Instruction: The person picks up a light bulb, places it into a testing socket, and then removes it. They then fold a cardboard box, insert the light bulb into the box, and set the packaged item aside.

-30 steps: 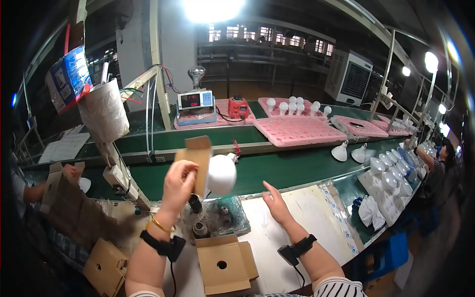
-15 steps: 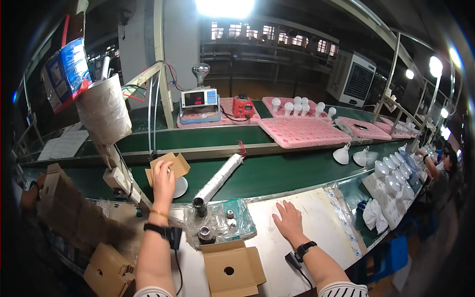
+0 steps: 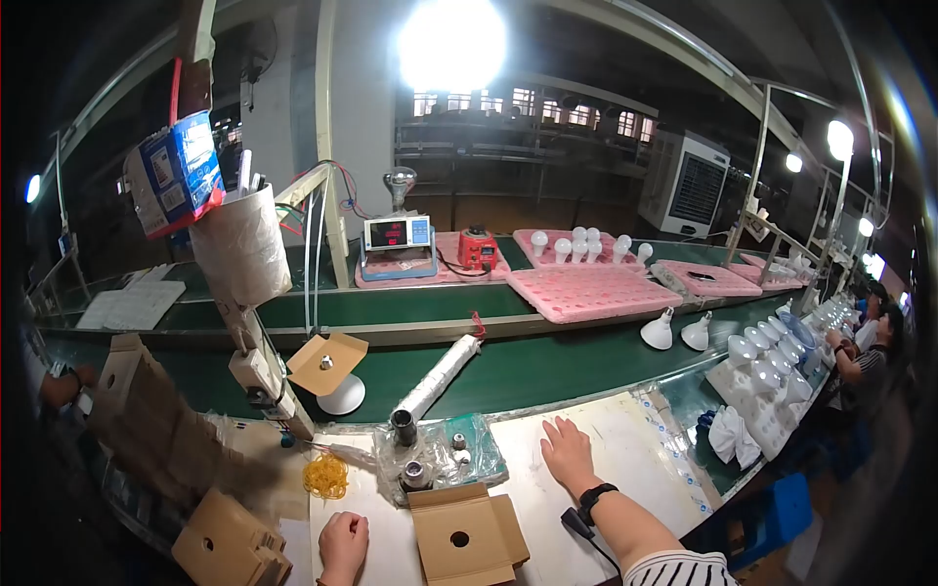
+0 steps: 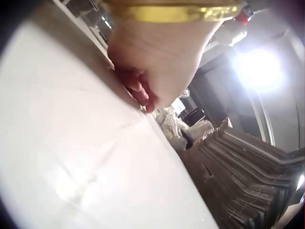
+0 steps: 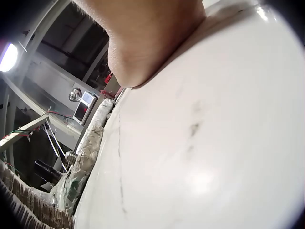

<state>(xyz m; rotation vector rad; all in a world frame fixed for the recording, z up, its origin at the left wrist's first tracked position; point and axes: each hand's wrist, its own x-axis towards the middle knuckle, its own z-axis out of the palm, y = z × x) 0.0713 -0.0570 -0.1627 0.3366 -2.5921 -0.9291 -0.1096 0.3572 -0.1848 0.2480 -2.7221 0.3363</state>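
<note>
In the head view my left hand (image 3: pixel 344 549) is low beside the flat cardboard insert with a round hole (image 3: pixel 469 539), its fingers curled in, with nothing visible in them; the left wrist view also has this hand (image 4: pixel 155 62) curled by the white board. My right hand (image 3: pixel 569 454) rests on the white board (image 3: pixel 611 430) with fingers extended. On the green belt, a cardboard piece (image 3: pixel 342 352) sits around the neck of a white lamp (image 3: pixel 342 397), touched by neither hand. Metal sockets (image 3: pixel 415 475) stand on the plastic-wrapped pad between the hands.
Yellow rubber bands (image 3: pixel 325 476) lie left of the sockets. Stacked cardboard (image 3: pixel 147 410) stands at left, near a post. A wrapped tube (image 3: pixel 440 376) reaches over the belt (image 3: pixel 528 366). White lamps (image 3: pixel 767 356) fill a rack at right; people are beyond it.
My left hand has let go of the lamp with its cardboard piece, left it on the belt, and come back toward me. My right hand has lowered onto the board and stayed there.
</note>
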